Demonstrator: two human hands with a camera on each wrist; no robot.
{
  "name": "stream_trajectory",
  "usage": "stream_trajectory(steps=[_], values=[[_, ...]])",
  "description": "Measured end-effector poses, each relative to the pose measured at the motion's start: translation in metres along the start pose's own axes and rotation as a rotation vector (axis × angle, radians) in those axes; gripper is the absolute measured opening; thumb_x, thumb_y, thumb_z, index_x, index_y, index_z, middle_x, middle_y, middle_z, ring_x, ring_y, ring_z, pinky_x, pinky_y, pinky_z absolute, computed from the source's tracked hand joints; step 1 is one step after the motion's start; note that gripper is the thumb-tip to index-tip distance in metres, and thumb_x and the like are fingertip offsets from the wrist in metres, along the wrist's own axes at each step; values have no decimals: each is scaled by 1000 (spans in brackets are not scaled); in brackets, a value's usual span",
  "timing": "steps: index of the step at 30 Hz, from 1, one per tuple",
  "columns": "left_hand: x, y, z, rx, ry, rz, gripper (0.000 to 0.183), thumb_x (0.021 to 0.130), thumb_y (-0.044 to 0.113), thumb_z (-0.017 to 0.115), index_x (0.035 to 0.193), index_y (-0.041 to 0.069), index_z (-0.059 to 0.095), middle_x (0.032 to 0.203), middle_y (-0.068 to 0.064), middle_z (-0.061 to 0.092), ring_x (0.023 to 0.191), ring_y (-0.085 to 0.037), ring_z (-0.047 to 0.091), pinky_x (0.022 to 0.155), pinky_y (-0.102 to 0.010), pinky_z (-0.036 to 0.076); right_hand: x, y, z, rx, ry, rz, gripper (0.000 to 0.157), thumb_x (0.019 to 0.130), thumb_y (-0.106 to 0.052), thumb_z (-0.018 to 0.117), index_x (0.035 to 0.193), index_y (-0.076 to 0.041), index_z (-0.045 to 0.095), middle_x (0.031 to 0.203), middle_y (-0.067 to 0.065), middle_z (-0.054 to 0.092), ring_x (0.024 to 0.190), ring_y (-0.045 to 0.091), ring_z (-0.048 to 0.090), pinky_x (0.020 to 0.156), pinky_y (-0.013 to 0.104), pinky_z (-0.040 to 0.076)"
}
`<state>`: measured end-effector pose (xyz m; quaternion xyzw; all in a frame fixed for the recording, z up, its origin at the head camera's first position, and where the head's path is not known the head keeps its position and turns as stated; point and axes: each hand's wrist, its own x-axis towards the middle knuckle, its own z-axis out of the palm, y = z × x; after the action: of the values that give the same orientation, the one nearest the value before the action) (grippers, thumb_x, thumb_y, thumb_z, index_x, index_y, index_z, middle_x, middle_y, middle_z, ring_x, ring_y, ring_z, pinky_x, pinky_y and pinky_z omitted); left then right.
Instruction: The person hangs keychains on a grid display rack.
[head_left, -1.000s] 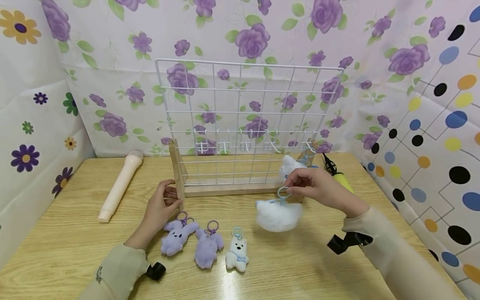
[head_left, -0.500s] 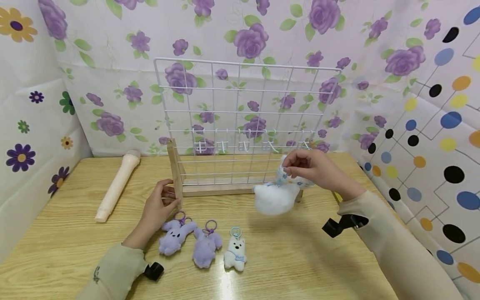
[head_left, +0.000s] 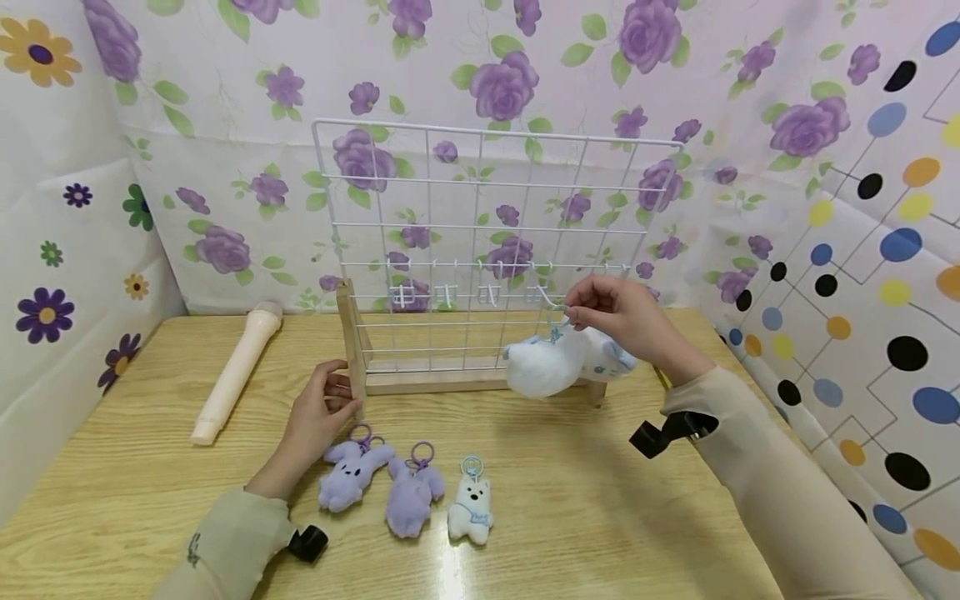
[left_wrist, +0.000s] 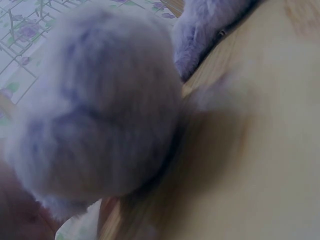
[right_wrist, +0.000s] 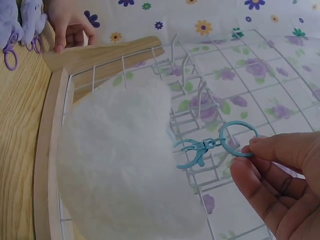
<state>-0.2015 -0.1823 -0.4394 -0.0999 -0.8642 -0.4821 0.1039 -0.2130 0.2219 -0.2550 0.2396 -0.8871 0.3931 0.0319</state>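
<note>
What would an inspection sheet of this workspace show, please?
Surface: wood-grain table, glare near the front.
Job's things: white plush keychain held before a wire grid rack; another white plush beside it; two purple plush keychains and a white bear keychain lying down.
Clutter: pale microphone at left.
Grippers: left hand touches the wooden stand; right hand pinches a turquoise ring.
Cables: nothing seen.
Surroundings: floral cloth behind, polka-dot cloth right.

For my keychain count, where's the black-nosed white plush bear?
In the head view, the bear lies lower centre on the light wooden table, right of a purple plush keychain.
</note>
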Motion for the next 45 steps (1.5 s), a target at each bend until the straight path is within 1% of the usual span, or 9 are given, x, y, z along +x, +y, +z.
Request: stream_trajectory(steps=[4, 6, 11, 16, 21, 24, 31, 36, 45], values=[[0, -1, 0, 0, -2, -1, 57, 86, -4, 66, 135, -1, 38, 111, -22, 57, 94, -30, 62, 73, -9, 50, 3, 0, 1, -7, 16, 16, 12, 95, -9, 59, 103, -1, 63, 92, 15, 66, 77, 15, 66, 74, 31, 59], [0, -1, 0, 2, -3, -1, 56, 86, -4, 66, 135, 0, 38, 111, -22, 57, 94, -30, 62, 74, -9, 50, 4, 1, 2, -9, 24, 25, 13, 95, -9, 59, 103, 0, 63, 92, 16, 67, 76, 12, 66, 74, 30, 59], [0, -2, 0, -1, -4, 0, 56, 86, -4, 65, 135, -1, 38, 111, -22, 57, 95, -31, 62, 74, -10, 51, 7, 4, 5, -9, 33, 32, 12, 94, -7, 60, 103, 1, 63, 92, 18, 67, 75, 8, 65, 73, 26, 58], [0, -1, 0, 0, -4, -4, 56, 86, -4, 65, 136, 0, 38, 111, -22, 57, 94, -30, 62, 74, -11, 51, 10, 5, 7, -12, 27, 54, 12, 94, -9, 61, 103, 0, 63, 92, 17, 67, 76, 12, 65, 72, 24, 57], [-1, -1, 0, -1, -3, -3, 56, 87, -4, 65, 135, -1, 38, 111, -22, 57, 94, -30, 62, 74, -14, 53, 13, 6, 9, -3, 11, 77, 13, 95, -9, 60, 103, 0, 63, 93, 16, 66, 78, 17, 66, 74, 27, 58], [-1, -1, -1, -3, -3, -2, 56, 86, -4, 65, 135, -1, 38, 111, -22, 57, 94, -30, 62, 74, -14, 53, 16, 8, 10, -6, 7, 76, 13, 95, -8, 59, 103, 1, 62, 93, 17, 66, 79, 19, 66, 75, 29, 59], [-1, -1, -1, -3, -1, 0, 56, 86, -4, 66, 135, -1, 38, 110, -22, 57, 93, -28, 62, 74, -14, 53, 20, 10, 13, -7, -1, 77, 13, 96, -6, 57, 105, 2, 61, 94, 17, 66, 80, 19, 66, 75, 29, 59], [-1, 0, -1, 4, 7, 8, 56, 86, -5, 66, 135, -2, 38, 109, -23, 58, 91, -28, 62, 73, -17, 55, 21, 11, 14, -19, 0, 77, 11, 96, -6, 56, 104, 0, 62, 94, 16, 66, 80, 18, 66, 76, 31, 59], [-1, 1, -1, -8, -4, -6, 57, 86, -4, 66, 136, -1, 38, 111, -22, 57, 94, -30, 62, 74, -12, 52, 23, 11, 15, -35, 7, 84, 12, 95, -7, 58, 104, 0, 62, 94, 17, 66, 79, 17, 66, 75, 31, 59]])
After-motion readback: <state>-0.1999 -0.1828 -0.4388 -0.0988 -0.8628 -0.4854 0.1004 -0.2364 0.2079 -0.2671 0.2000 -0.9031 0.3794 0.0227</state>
